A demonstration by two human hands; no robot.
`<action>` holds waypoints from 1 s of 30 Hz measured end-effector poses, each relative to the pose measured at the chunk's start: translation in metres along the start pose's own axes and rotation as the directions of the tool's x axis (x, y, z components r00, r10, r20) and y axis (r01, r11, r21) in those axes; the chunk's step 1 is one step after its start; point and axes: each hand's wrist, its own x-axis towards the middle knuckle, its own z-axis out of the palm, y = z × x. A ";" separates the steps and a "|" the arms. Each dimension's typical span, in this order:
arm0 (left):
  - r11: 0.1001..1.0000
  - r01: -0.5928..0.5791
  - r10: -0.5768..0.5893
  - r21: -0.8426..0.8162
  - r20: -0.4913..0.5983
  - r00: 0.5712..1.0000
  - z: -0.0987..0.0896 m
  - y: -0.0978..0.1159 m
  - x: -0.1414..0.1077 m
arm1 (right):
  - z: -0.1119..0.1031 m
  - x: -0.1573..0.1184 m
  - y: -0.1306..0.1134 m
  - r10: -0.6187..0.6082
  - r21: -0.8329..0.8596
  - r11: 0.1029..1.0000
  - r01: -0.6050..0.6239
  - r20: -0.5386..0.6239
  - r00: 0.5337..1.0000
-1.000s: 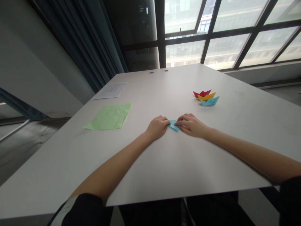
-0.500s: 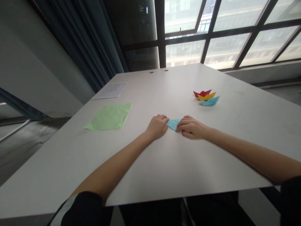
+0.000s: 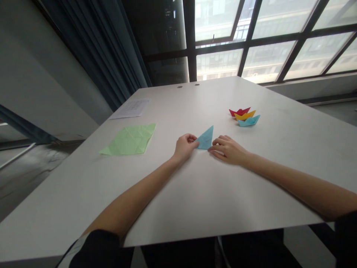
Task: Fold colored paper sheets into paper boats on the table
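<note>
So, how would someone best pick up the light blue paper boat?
Probably by pinching the pointed right end of the light blue paper boat, coming from the right. That end slants upward and sticks out past the yellow paper boat, which crowds its far-left side, so pinching there seems least likely to disturb the neighbour.

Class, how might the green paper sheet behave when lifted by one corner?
The green paper sheet would probably feel light, since it looks thin. It may sag rather than stay stiff, likely bending along its visible creases. Being flattish, it seems unlikely to roll.
</note>
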 end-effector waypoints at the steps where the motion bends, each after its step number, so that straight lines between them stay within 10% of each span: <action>1: 0.999 0.008 -0.009 -0.041 -0.016 1.000 0.001 0.002 -0.001 | 0.000 0.001 0.000 0.015 0.005 1.000 -0.014 -0.017 1.000; 7: 0.989 0.017 -0.007 -0.149 0.073 0.997 0.008 0.019 -0.018 | -0.003 0.005 -0.009 0.224 0.268 0.945 -0.186 -0.116 0.968; 17: 0.976 -0.104 0.140 -0.191 0.182 0.973 0.012 0.033 -0.025 | 0.002 0.008 -0.020 0.530 0.726 0.596 -0.343 -0.036 0.847; 30: 0.950 0.000 0.071 -0.312 0.215 0.974 0.015 0.031 -0.022 | -0.004 0.010 -0.025 0.476 0.631 0.708 -0.317 -0.094 0.875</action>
